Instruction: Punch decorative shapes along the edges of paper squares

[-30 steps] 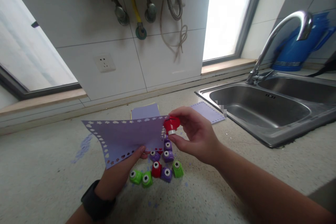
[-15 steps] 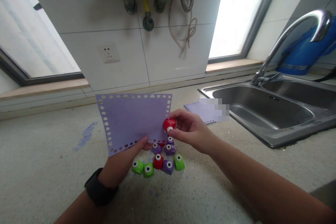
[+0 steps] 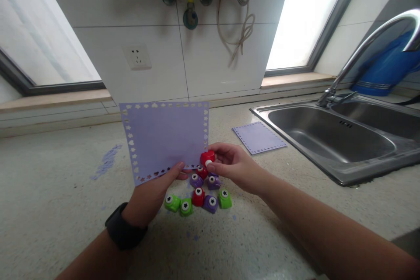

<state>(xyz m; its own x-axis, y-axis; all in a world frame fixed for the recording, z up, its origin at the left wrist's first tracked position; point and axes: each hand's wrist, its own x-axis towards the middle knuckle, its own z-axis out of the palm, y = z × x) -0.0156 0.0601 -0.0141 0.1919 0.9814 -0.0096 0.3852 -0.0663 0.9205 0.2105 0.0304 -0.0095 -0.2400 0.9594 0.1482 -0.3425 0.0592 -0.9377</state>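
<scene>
My left hand [image 3: 170, 179] grips a purple sheet of paper [image 3: 166, 138] by its lower edge, thumb in front, and the sheet stands tilted up. Small shapes such as stars and hearts are cut along its borders. Between the thumb and fingers of my right hand [image 3: 232, 164] is a red craft punch [image 3: 208, 157] with a white button, at the sheet's lower right edge. Whether the paper sits in its slot I cannot tell. Below lie several more punches: a red punch [image 3: 198, 197], a purple punch [image 3: 210, 203] and a green punch [image 3: 225, 199] among them.
A stack of purple punched sheets [image 3: 259, 138] lies on the speckled counter [image 3: 262, 236] by the steel sink [image 3: 341, 175]. Purple paper bits [image 3: 106, 162] are heaped at the left. A faucet [image 3: 361, 43] and a blue container [image 3: 380, 72] stand at the right.
The view has tilted and shifted slightly. The red punch in my right hand sits nearer the sheet's lower right corner. Both hands keep their holds.
</scene>
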